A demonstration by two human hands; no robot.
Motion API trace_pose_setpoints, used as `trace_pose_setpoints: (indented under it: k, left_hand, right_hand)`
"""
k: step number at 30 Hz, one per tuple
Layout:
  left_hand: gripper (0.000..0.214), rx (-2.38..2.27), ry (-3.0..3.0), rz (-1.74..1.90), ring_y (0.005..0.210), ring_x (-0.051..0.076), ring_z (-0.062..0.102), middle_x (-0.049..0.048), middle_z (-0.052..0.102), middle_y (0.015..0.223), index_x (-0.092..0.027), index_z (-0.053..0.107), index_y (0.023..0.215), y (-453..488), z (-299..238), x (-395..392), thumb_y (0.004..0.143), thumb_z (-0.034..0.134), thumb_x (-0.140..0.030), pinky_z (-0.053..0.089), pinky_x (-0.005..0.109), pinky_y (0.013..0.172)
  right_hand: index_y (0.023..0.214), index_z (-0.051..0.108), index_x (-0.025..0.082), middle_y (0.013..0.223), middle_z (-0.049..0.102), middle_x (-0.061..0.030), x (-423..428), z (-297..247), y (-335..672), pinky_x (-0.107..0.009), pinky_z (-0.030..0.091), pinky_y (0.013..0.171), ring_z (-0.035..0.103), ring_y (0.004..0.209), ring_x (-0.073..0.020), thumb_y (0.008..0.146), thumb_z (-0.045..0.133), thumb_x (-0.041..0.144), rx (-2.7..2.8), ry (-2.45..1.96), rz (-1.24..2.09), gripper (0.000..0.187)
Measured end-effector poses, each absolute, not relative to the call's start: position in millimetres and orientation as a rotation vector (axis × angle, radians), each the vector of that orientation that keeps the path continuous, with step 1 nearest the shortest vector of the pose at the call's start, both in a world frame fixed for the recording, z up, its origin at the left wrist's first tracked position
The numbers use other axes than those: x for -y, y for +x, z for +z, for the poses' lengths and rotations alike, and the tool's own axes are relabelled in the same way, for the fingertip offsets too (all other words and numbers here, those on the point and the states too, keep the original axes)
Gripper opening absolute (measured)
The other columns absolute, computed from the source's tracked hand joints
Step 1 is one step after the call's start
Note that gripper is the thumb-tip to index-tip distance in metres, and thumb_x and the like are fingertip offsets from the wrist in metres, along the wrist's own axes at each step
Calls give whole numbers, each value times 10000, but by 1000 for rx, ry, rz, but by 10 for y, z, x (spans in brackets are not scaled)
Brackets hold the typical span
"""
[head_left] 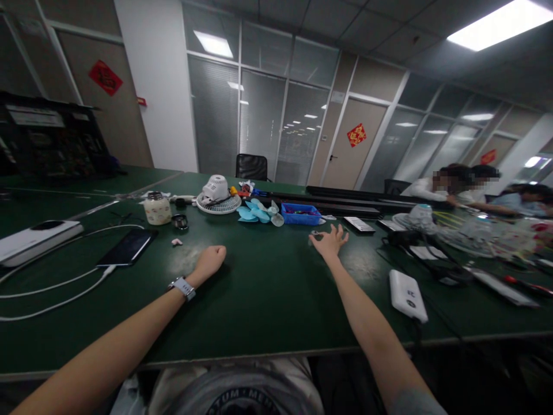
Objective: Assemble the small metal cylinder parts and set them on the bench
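Note:
My left hand [210, 259] rests on the green table [268, 300] as a closed fist, a watch on its wrist; nothing shows in it. My right hand [329, 239] reaches forward over the table with its fingers spread, thumb and forefinger pinching a small dark ring-like part [317, 233]. Just beyond that hand stand a blue tray [301, 214] of small parts and a light blue fan blade [258, 211]. A white fan body with its grille [218, 196] lies behind them.
A phone [127, 248] on a white cable, a white box [34, 239], a jar [157, 208] and a small cap [180, 221] sit at the left. A white power bank [408, 295] and cables lie at the right. People sit at the far right.

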State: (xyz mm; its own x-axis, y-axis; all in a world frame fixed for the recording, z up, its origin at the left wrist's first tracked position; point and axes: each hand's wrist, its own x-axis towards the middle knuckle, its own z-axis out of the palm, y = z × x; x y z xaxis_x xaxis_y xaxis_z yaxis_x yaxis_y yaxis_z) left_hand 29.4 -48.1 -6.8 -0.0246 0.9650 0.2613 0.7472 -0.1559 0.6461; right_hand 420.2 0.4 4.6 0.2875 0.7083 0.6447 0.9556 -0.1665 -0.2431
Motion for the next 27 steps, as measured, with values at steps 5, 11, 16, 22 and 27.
trace_pose_setpoints:
  k: [5,11,16,22,27]
  left_hand:
    - [325,-1644,2011,1011,645,178,548,9,591,607,-192,570,588,362,11,587,807,361,-309,363,269,592]
    - [324,-1286,2249,1277,1039,218,570,46,691,1098,-229,662,1074,580,177,841,857,513,-417,456,343,871]
    - [295,-1245,2228,1346,1044,226,616,51,723,1029,-231,654,1060,659,205,893,842,579,-416,462,375,919]
    - [382,-1180,2108,1306,918,209,689,38,737,937,-220,530,1154,670,271,849,804,633,-333,516,351,838]
    - [345,-1208,2142,1343,888,215,695,36,742,842,-206,457,1083,720,382,820,794,633,-270,503,371,843]
  right_hand:
    - [830,752,241,1372,461,-107,282,85,3631,-604,62,1063,193,1361,-337,714,649,595,1682,-1749,-296,387]
    - [845,742,310,1320,531,-35,663,61,2694,-523,158,1068,285,1334,-291,640,748,545,1852,-1484,111,311]
    - [861,713,269,1249,595,-29,786,43,2391,-469,249,1048,357,1299,-262,641,779,458,1872,-1368,341,297]
    - [856,622,206,942,677,-39,789,-21,2387,-347,448,845,604,937,-195,712,718,427,1885,-1220,454,280]
    - [914,548,228,893,681,-1,765,-104,2362,-309,492,758,644,842,-176,703,720,450,1898,-1152,615,351]
